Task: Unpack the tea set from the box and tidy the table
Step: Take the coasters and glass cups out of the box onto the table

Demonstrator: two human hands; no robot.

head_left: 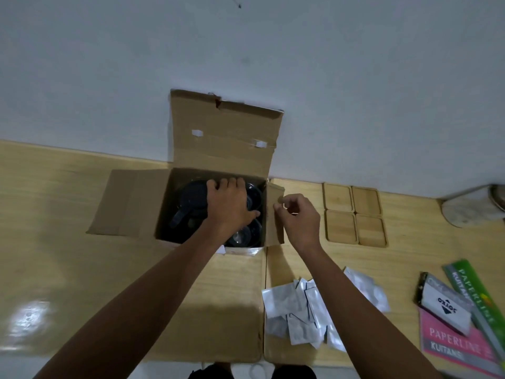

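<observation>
A: Where is the tea set?

B: Mostly inside the open brown cardboard box [216, 203] at the table's twelve o'clock, against the wall. A dark glass teapot with a black handle [188, 206] sits in its nine o'clock half, and dark round cups [246, 231] are stacked along its three o'clock side.

A: Why is the left hand [228, 205] in there?

B: Its fingers are spread wide and laid over the teapot's top, probably to feel for a hold before lifting. I can't tell whether it grips anything yet.

A: And the right hand [297, 217]?

B: It pinches the side flap [274, 214] at the box's three o'clock edge between thumb and forefinger, other fingers curled narrow. I'd guess that keeps the flap clear of the opening.

A: What else is out?

B: Four square bamboo coasters [354, 214], in a tidy two-by-two block at two o'clock, likely from the set. Silvery sachets [308, 310] lie in a loose heap at five o'clock, and receipt books [459, 318] lie at four. Those need tidying on the pale wooden table [68, 255].
</observation>
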